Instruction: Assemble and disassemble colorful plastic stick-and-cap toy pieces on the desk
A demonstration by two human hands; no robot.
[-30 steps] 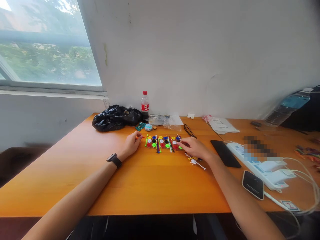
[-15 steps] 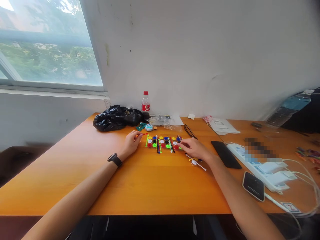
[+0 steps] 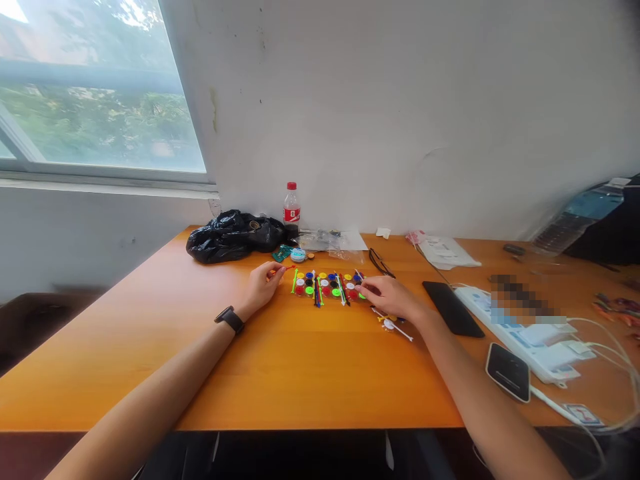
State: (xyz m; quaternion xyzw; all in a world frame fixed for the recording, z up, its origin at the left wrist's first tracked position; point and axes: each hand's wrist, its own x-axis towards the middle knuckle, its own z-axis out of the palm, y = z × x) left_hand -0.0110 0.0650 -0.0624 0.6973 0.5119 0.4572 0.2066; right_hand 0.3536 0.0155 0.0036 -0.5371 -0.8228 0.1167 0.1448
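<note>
A cluster of small coloured discs and thin plastic sticks [image 3: 327,286] lies on the orange table [image 3: 280,360]. My left hand [image 3: 263,285], with a black watch on the wrist, pinches a thin orange stick [image 3: 283,269] just left of the cluster. My right hand [image 3: 390,297] rests at the cluster's right edge, fingertips pinched at a small piece I cannot make out. A white stick with a yellow piece [image 3: 393,325] lies loose near my right wrist.
At the back stand a red-capped bottle [image 3: 291,210], a black plastic bag [image 3: 230,235], clear packets [image 3: 330,241] and glasses [image 3: 380,263]. To the right lie a black phone [image 3: 451,308], a second phone [image 3: 509,371], a white power strip [image 3: 520,327] with cables, and papers [image 3: 443,251].
My left hand has lifted slightly with the orange stick. The right hand stays at the cluster's right edge; nothing else moved.
</note>
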